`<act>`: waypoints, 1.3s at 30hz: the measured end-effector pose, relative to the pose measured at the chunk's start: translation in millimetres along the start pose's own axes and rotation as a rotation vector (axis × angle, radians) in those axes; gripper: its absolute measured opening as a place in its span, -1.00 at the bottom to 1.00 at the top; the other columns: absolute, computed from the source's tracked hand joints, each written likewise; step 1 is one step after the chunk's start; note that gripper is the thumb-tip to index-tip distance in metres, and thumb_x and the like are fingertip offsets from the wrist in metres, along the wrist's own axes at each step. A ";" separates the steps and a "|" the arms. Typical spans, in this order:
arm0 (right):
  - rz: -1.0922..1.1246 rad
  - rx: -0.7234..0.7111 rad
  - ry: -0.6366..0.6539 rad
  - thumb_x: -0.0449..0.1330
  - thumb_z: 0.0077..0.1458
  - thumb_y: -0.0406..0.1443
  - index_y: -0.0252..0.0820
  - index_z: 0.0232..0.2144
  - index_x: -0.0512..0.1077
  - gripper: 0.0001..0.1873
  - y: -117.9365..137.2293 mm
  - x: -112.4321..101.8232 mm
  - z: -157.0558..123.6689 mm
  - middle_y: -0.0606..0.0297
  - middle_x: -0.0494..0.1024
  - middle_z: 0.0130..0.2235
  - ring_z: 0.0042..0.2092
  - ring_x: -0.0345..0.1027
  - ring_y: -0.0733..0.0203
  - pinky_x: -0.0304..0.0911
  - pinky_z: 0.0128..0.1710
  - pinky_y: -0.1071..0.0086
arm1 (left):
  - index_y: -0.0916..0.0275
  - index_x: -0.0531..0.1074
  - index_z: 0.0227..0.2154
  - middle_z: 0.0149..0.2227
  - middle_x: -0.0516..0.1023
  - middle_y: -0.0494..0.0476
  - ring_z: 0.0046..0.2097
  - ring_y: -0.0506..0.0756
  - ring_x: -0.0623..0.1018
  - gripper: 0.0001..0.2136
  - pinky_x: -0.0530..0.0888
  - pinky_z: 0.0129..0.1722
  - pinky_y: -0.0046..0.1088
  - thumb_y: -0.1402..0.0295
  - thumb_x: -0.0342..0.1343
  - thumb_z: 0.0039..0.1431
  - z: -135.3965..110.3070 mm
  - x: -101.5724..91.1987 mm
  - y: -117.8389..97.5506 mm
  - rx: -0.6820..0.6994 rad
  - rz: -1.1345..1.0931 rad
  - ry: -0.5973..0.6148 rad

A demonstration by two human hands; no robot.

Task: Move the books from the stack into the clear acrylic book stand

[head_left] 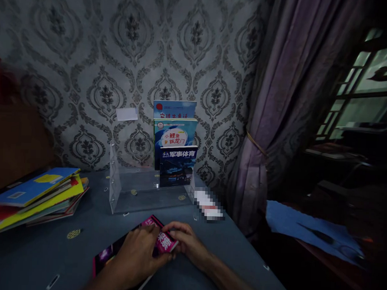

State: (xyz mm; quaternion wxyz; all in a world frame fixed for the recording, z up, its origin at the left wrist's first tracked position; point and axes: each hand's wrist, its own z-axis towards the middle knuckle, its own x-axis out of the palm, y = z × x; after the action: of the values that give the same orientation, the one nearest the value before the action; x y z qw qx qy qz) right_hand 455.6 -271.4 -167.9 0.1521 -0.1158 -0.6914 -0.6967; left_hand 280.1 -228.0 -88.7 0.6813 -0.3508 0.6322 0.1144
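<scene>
A magazine with a magenta and black cover (165, 243) lies at an angle at the front of the table. My left hand (138, 249) rests across it, fingers bent over the cover and thumb along its right edge, hiding much of the front. The top right corner of the magazine is pinched by my right hand (187, 242). Behind it stands a clear acrylic tiered rack (113, 178). On the rack's right side are a dark blue magazine (177, 172), a light blue book (160, 137) and another blue book (190, 108), upright in steps.
Several books and magazines form a loose pile (52, 191) at the left, beside a brown box (19, 139). A blurred-out white item (207, 204) lies right of the rack. A tied purple curtain (252, 176) hangs past the table's right edge. Scissors (320, 234) lie on blue material (289, 218) beyond.
</scene>
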 end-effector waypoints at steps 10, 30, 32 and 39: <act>-0.094 0.005 0.011 0.26 -0.03 0.16 -0.31 -0.29 0.46 -0.39 -4.6 2.1 2.5 0.26 0.54 -0.49 -0.51 0.46 0.25 0.25 -0.57 0.49 | 0.23 0.53 -0.29 -0.30 0.61 0.21 -0.23 0.18 0.59 -0.73 0.36 -0.26 -0.40 0.33 -0.09 0.29 -11.6 -2.3 -0.9 0.130 0.036 0.000; -0.027 -0.155 -0.265 0.44 -0.20 0.03 -0.18 -0.05 0.38 -0.29 4.1 -5.4 4.9 0.50 0.41 -0.59 -0.59 0.16 0.41 0.06 -0.62 0.54 | 0.26 0.44 -0.17 -0.18 0.59 0.27 -0.10 0.26 0.56 -0.53 0.42 -0.10 -0.29 -0.03 0.06 0.02 43.4 17.2 95.2 -0.034 -0.554 -0.211; 0.073 -0.140 -0.355 0.46 -0.24 0.02 -0.16 -0.07 0.39 -0.29 8.7 -9.0 5.9 0.48 0.44 -0.56 -0.56 0.22 0.40 0.08 -0.60 0.55 | 0.26 0.45 -0.31 -0.28 0.60 0.22 -0.18 0.23 0.57 -0.51 0.44 -0.17 -0.32 -0.09 0.15 -0.12 50.2 25.0 96.6 -0.039 -0.861 -0.189; 0.177 -0.042 -0.286 0.50 -0.23 -0.10 -0.18 -0.29 0.48 -0.52 21.0 -7.6 1.4 0.32 0.56 -0.35 -0.39 0.40 0.37 0.20 -0.54 0.58 | 0.27 0.46 -0.42 -0.47 0.54 0.01 -0.39 0.05 0.51 -0.58 0.39 -0.32 -0.45 0.07 0.36 -0.28 44.1 8.0 76.0 -0.168 -1.358 -0.362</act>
State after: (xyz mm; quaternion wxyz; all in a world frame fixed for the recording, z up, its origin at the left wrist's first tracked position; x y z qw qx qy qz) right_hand 470.4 -269.6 -151.2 0.1102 -0.2773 -0.6785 -0.6713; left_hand 270.4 -147.5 -123.6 0.6671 -0.6944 0.1396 -0.2309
